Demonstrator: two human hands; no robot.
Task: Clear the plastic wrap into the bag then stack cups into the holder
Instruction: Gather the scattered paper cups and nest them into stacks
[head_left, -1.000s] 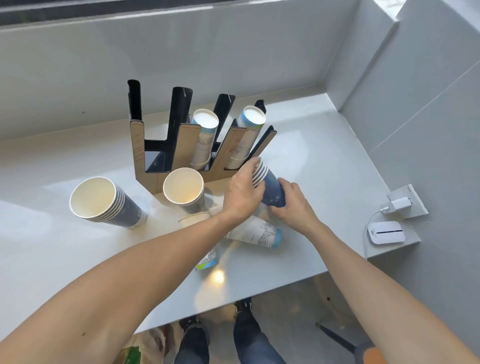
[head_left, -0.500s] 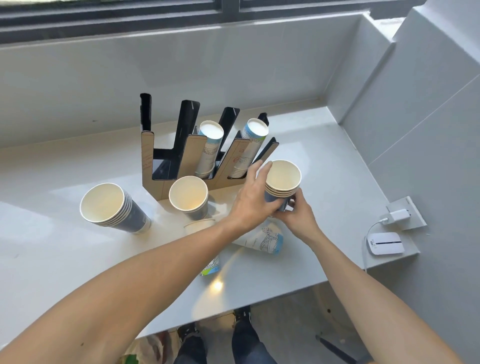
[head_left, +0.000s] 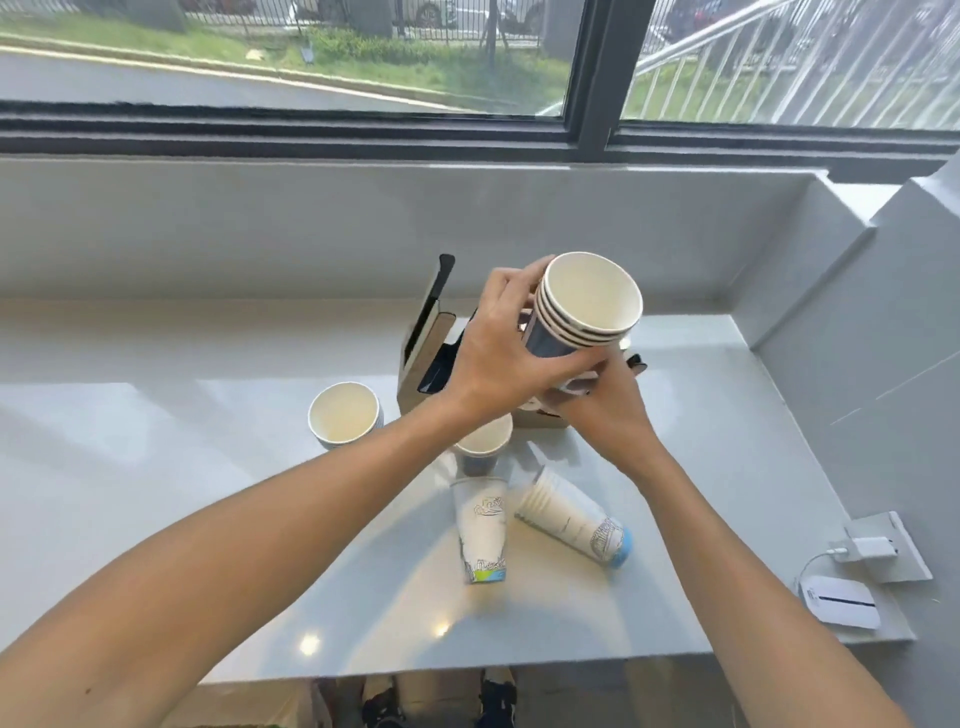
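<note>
The left hand (head_left: 498, 358) grips the side wall of the dark blue cup stack (head_left: 582, 312), the right hand (head_left: 605, 402) cups its base, mouth tilted toward the camera, directly above and in front of the cardboard cup holder (head_left: 423, 358), base end nearer its slots

Loose cups (head_left: 480, 525) crowding counter (head_left: 156, 467) before holder (head_left: 415, 364); sides open.

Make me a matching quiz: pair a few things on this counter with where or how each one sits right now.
Things:
1. dark cup stack
2. white cup stack
3. holder
4. charger

States:
A. plugged in at the right wall
B. lying on its side on the counter
C. held in both hands
D. standing behind the hands

Pairs: 1-C, 2-B, 3-D, 4-A
</note>
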